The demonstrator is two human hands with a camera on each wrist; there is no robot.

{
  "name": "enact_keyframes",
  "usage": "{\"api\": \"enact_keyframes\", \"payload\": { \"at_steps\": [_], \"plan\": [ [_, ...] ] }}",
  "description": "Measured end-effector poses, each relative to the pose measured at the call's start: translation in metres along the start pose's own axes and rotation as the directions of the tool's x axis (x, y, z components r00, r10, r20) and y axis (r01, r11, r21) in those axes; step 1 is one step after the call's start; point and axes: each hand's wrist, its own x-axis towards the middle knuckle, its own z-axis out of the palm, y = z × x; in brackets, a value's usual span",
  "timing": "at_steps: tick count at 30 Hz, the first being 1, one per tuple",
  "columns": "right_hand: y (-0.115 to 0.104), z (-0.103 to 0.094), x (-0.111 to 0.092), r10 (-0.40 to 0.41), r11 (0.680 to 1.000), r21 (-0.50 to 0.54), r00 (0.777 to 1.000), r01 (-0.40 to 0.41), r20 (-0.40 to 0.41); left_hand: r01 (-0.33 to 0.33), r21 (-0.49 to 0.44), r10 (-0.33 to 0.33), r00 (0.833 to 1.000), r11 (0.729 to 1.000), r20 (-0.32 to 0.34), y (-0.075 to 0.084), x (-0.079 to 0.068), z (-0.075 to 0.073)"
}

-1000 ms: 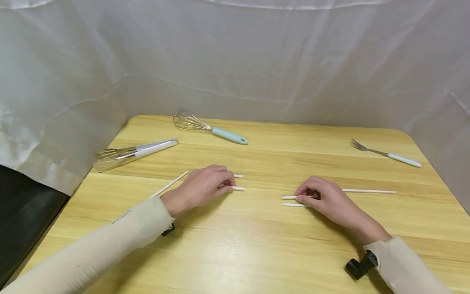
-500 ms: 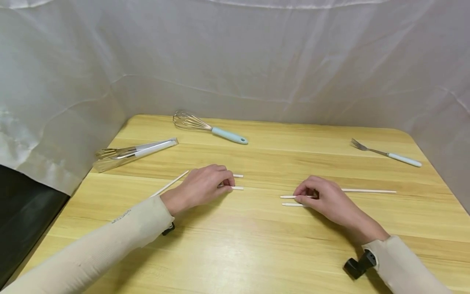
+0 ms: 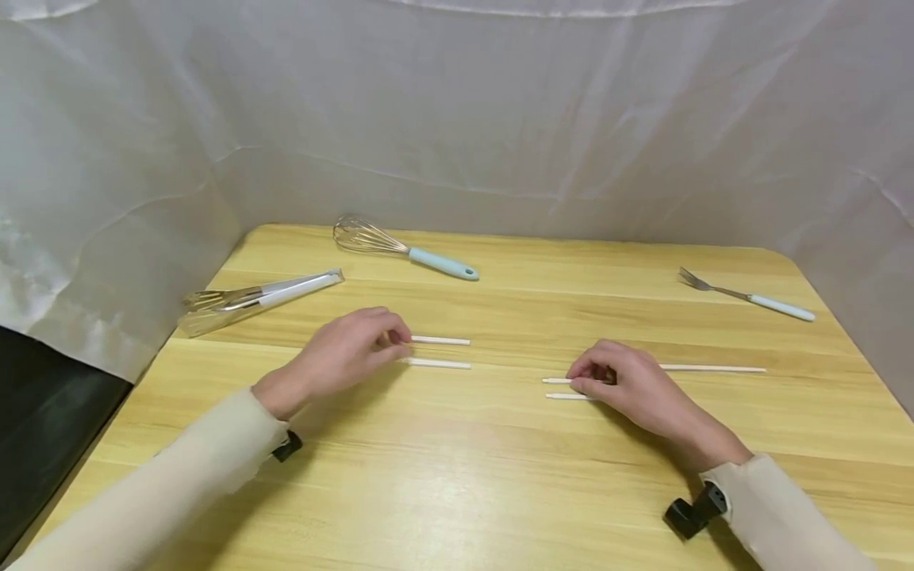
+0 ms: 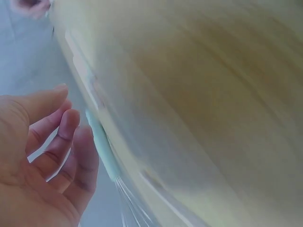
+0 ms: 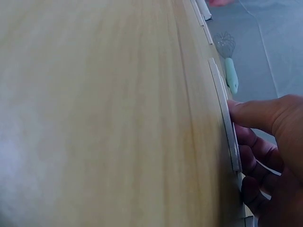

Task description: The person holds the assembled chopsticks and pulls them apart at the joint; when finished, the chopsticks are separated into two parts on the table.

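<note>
L hand point(image 3: 343, 354) is slack, thumb & fingers curved w/ a gap btwn, holding nothing per L wrist view. It's at the two L-side white sticks: far L stick point(image 3: 441, 340) by the fingertips, near L stick point(image 3: 439, 364) by the thumb, abt parallel, R ends out on the tbl point(image 3: 457, 468); can't tell if skin touches either, as the hand hides the rest. R hand point(image 3: 635, 392) pinches far R stick point(image 3: 555, 381) btwn thumb & fingertips, low at the tbl; near R stick point(image 3: 566, 396) lies just beside, on the person's side, partly hidden. White length point(image 3: 714, 368) shows past R hand's other side; can't tell which stick it's part of. Lt beige sleeves point(image 3: 157, 484) on both arms, small blk device point(image 3: 696, 511) at R cuff. Farther out: white-hdl tongs point(image 3: 277, 296) back-L, whisk point(image 3: 423, 257) w/ pale blue hdl near back edge, fork point(image 3: 743, 296) w/ pale hdl back-R. Grey-white cloth point(image 3: 464, 119) hangs behind the wood-grain tbl.
</note>
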Motion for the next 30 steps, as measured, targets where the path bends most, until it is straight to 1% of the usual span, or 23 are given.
{"api": "enact_keyframes", "payload": {
  "at_steps": [2,5,9,12,16,20,25,30],
  "plan": [
    [0.000,0.000,0.001,-0.001,1.000,-0.003,1.000,0.001,0.002,0.032,-0.017,-0.032,0.999,0.999,-0.020,-0.012,-0.009,-0.006],
    [-0.001,0.000,0.001,-0.004,1.000,-0.006,1.000,0.004,0.003,0.094,-0.023,-0.095,0.995,0.995,-0.023,-0.027,-0.022,-0.014],
    [-0.001,-0.001,0.001,0.000,1.000,-0.006,1.000,0.000,0.008,0.174,-0.024,-0.174,0.985,0.985,-0.017,-0.040,-0.039,-0.023],
    [-0.001,-0.002,0.002,0.000,1.000,-0.004,1.000,0.000,0.010,0.209,-0.031,-0.209,0.978,0.977,-0.019,-0.047,-0.051,-0.027],
    [-0.001,-0.003,0.002,0.003,1.000,0.001,1.000,-0.003,0.012,0.221,-0.029,-0.221,0.975,0.975,-0.008,-0.055,-0.063,-0.028],
    [-0.001,-0.003,0.001,0.005,1.000,0.009,1.000,-0.005,0.013,0.222,-0.019,-0.221,0.975,0.975,0.011,-0.061,-0.071,-0.027],
    [-0.001,-0.002,0.000,0.010,1.000,0.018,1.000,-0.010,0.018,0.221,-0.006,-0.221,0.975,0.975,0.016,-0.064,-0.076,-0.025],
    [0.000,-0.001,0.000,0.006,1.000,0.023,1.000,-0.007,0.014,0.198,0.004,-0.198,0.980,0.980,0.016,-0.066,-0.078,-0.024]
  ]
}}
